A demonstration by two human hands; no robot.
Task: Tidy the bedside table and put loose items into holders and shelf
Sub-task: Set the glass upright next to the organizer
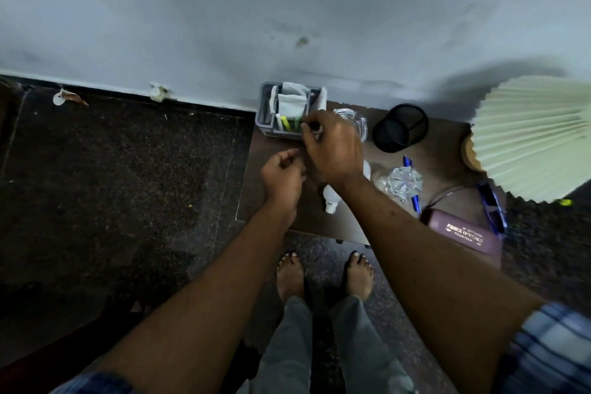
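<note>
— What are your hands doing?

— My right hand [332,147] is curled, fingertips pinching a thin dark pen-like thing [315,127] at the near rim of the grey organizer [265,109]. My left hand [283,169] is just beside it, nearer me, loosely curled; I cannot tell whether it holds anything.

— Count what's around them.

— Inside the organizer, just past my right fingertips: one white marker [279,121], a couple of green ones [295,123], and some white paper packets [292,97] behind them. To the right of my right hand: one clear glass bowl [355,120], partly hidden by my knuckles, then one black mesh cup [399,128]. Below my right wrist: one white light bulb [331,198]. Right of my forearm: one crumpled clear wrapper [401,182] lying over one blue pen [411,182]. Farther right: one maroon glasses case [465,233], one pair of blue glasses [492,208], and one pleated lamp shade [537,134].

— Any room to move?

— Both hands sit over the tabletop's [444,153] left end; my left wrist crosses the left edge. Bare wood shows between the mesh cup and the lamp, and between the bulb and the near edge. The glasses case sits at the near right corner.

— And the room?

— A dark brown tabletop against a pale wall [287,9], dark speckled floor [112,185] to the left, with bits of litter [65,96] along the skirting. My bare feet [323,272] stand below the near edge.
</note>
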